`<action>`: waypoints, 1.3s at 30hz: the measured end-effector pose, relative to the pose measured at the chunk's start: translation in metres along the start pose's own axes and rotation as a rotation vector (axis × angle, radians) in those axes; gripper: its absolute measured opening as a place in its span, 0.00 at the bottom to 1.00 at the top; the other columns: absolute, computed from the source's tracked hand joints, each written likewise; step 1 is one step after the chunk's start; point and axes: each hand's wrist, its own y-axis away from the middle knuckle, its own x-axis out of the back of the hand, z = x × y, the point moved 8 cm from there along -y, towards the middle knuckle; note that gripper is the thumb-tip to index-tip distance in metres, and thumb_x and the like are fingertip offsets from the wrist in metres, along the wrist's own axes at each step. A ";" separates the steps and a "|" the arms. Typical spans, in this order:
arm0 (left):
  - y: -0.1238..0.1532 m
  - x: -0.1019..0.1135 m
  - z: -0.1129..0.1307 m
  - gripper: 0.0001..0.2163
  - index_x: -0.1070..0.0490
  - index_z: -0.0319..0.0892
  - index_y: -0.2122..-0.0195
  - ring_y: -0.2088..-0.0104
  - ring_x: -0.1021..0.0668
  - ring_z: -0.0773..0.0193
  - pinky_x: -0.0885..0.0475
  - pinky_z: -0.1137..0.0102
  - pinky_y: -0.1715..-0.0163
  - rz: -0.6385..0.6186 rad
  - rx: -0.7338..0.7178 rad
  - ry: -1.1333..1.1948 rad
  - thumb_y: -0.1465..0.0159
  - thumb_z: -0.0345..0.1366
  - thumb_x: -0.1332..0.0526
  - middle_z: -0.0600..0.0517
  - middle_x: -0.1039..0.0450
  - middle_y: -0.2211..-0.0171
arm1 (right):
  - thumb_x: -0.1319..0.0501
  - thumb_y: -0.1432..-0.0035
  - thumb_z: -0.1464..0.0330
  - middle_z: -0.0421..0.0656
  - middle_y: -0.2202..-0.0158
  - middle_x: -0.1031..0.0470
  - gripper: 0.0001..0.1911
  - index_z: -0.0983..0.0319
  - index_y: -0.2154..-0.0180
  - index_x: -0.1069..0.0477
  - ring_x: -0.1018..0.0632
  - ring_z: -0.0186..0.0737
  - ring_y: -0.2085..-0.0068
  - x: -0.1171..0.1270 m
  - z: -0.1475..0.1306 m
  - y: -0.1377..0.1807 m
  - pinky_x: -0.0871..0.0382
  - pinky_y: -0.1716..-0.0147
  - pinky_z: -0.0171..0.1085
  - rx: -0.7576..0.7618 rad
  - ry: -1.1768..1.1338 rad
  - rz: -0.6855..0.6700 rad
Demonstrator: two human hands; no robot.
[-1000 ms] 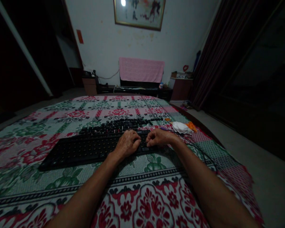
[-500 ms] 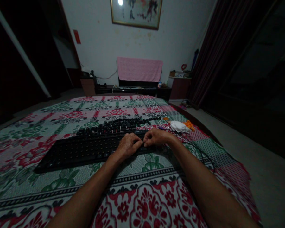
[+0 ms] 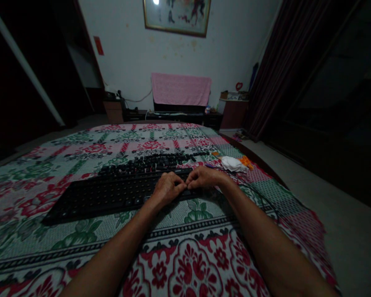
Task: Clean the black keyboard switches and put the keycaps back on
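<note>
A black keyboard frame (image 3: 105,196) with its keys taken off lies on a floral bedspread (image 3: 185,255). Behind it sits a heap of loose black keycaps (image 3: 148,161). My left hand (image 3: 167,189) rests on the keyboard's right part with its fingers curled. My right hand (image 3: 204,178) is beside it, fingers pinched, and the fingertips of both hands meet over the board. What they pinch is too small and dark to make out. A dark cable (image 3: 259,198) runs off to the right.
A white crumpled cloth (image 3: 232,163) and an orange thing (image 3: 245,161) lie near the bed's right edge. Beyond the bed stand a low cabinet with a pink cloth (image 3: 181,89), a framed picture (image 3: 177,16) and dark curtains (image 3: 275,70).
Both hands have drawn together until their fingertips touch over the keyboard's right part. The view has shifted slightly.
</note>
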 end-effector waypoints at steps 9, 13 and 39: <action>0.001 0.001 0.000 0.08 0.24 0.46 0.71 0.63 0.29 0.63 0.36 0.71 0.63 -0.006 0.005 0.026 0.47 0.41 0.41 0.53 0.26 0.67 | 0.37 0.57 0.66 0.36 0.78 0.29 0.13 0.64 0.66 0.25 0.34 0.26 0.80 -0.001 0.005 -0.003 0.43 0.80 0.26 -0.026 -0.047 0.004; 0.001 -0.001 0.000 0.09 0.23 0.46 0.70 0.63 0.29 0.63 0.35 0.72 0.64 -0.024 0.004 0.031 0.46 0.41 0.41 0.52 0.26 0.67 | 0.37 0.57 0.66 0.37 0.77 0.28 0.13 0.64 0.66 0.25 0.33 0.26 0.79 -0.001 0.007 -0.004 0.43 0.81 0.26 -0.026 -0.029 0.017; 0.000 0.008 0.002 0.09 0.24 0.44 0.70 0.63 0.28 0.64 0.35 0.71 0.62 -0.017 -0.037 -0.034 0.44 0.37 0.44 0.52 0.26 0.67 | 0.40 0.54 0.65 0.38 0.78 0.28 0.13 0.66 0.67 0.25 0.35 0.26 0.80 -0.001 0.002 -0.001 0.43 0.80 0.26 0.000 0.020 0.071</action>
